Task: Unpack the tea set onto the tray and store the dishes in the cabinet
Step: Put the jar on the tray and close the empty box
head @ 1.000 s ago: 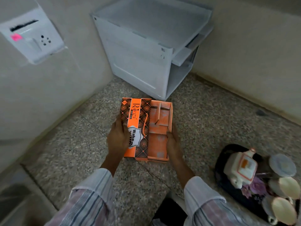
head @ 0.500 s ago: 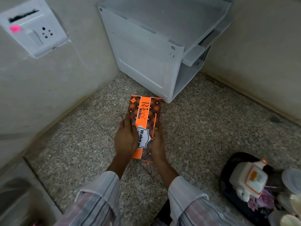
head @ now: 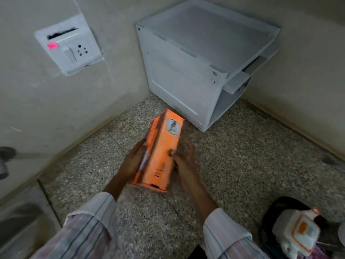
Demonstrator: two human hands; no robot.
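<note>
An orange tea set box (head: 161, 152) is closed and lifted off the floor, tilted with its plain orange side facing up. My left hand (head: 133, 161) grips its left side and my right hand (head: 184, 161) holds its right side. At the bottom right a white teapot (head: 296, 233) with an orange square panel stands on a dark tray (head: 270, 219); most of the tray is cut off by the frame edge. A pale grey plastic cabinet (head: 186, 81) stands in the corner beyond the box, its open shelves facing right.
The floor (head: 242, 165) is speckled stone. Beige walls meet behind the cabinet. A white switch and socket plate (head: 69, 46) sits on the left wall. A grey object (head: 4, 161) pokes in at the left edge.
The box lay open on the floor, its lid was shut over the tray insert, and now both hands have lifted and turned it on edge. The view shifted left.
</note>
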